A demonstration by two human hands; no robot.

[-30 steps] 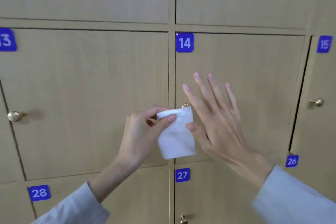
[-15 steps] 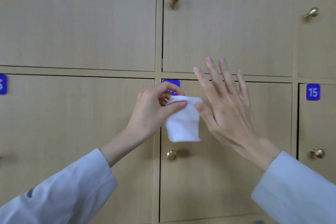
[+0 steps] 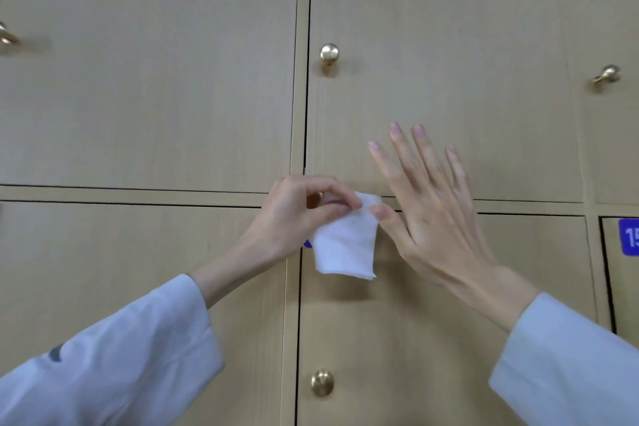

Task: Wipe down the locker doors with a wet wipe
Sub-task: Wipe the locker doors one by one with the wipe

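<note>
A folded white wet wipe [image 3: 345,245] hangs in front of the wooden lockers, pinched at its top edge by my left hand [image 3: 297,214]. My right hand [image 3: 425,211] is beside it with fingers straight and spread, its thumb tip touching the wipe's upper right corner. Behind the hands is locker door 07 [image 3: 442,79] with a brass knob [image 3: 329,54]. Below it is another door [image 3: 432,339] with a brass knob [image 3: 322,382]; its number label is hidden by the wipe and my left hand.
More light wood doors surround these: door 06 [image 3: 612,135] with a knob [image 3: 607,74] at the upper right, door 15 [image 3: 626,287] at the lower right, and unlabelled doors at the left [image 3: 145,73]. A knob [image 3: 7,38] shows at the left edge.
The view has tilted upward, from rows 13–15 and 26–28 to the row with 07 and 06. Both hands rose with the wipe, keeping the same hold.
</note>
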